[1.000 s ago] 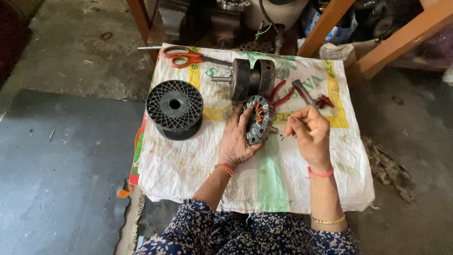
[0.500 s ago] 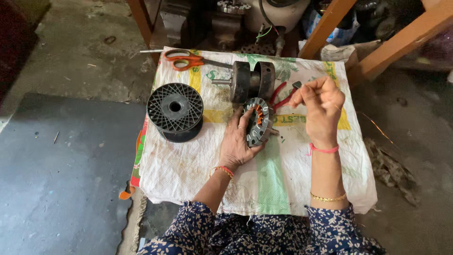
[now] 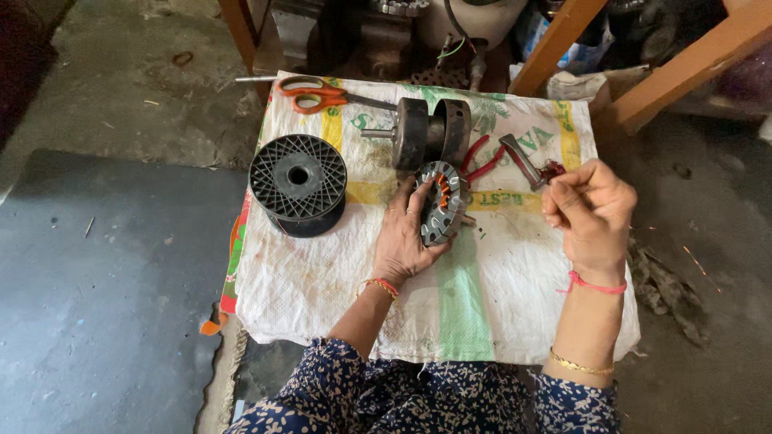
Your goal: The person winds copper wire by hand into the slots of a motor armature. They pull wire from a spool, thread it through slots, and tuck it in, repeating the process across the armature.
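On the white woven sack (image 3: 338,289) spread over the low work surface, your left hand (image 3: 402,241) wraps around a round grey stator (image 3: 441,202) with orange copper winding in its slots, holding it tilted on edge near the middle of the cloth. Your right hand (image 3: 591,207) is raised just right of it, fingers pinched together; whether they grip a fine wire I cannot tell. No boxes or trays show. A black plastic spool (image 3: 297,183) stands left of the stator, a dark motor rotor (image 3: 426,133) lies just behind it, orange-handled scissors (image 3: 318,95) sit at the far left corner, and red-handled pliers (image 3: 490,157) lie beside the rotor. Around the sack are grey concrete floor (image 3: 104,265) and wooden beams (image 3: 683,68).
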